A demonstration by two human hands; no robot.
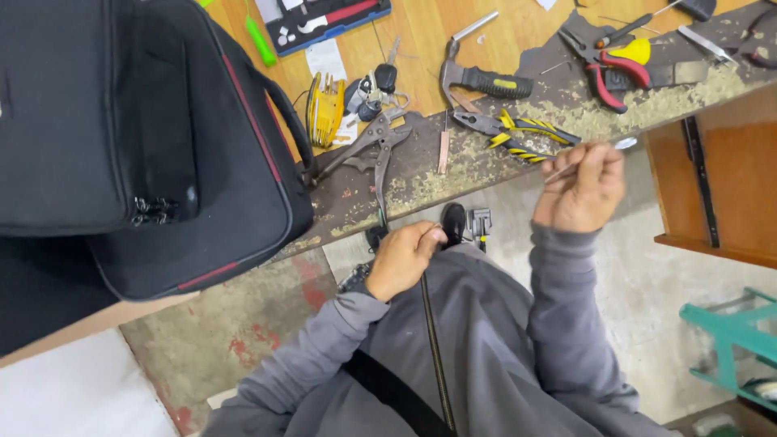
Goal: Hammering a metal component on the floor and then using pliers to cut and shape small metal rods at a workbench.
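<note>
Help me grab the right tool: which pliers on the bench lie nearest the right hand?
The yellow-and-black striped pliers, just left of the right hand; the red-handled pliers lie farther back.

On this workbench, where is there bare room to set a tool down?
Bare worn strip at the bench edge, between the black bag and the yellow-black pliers. Crowded behind: hammer, locking pliers, red pliers.

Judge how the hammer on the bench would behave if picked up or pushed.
The hammer looks stiff and probably head-heavy, given its metal head. Its black ribbed grip should resist slipping. Lying flat among pliers, it seems unlikely to roll, though a push might pivot it.
</note>
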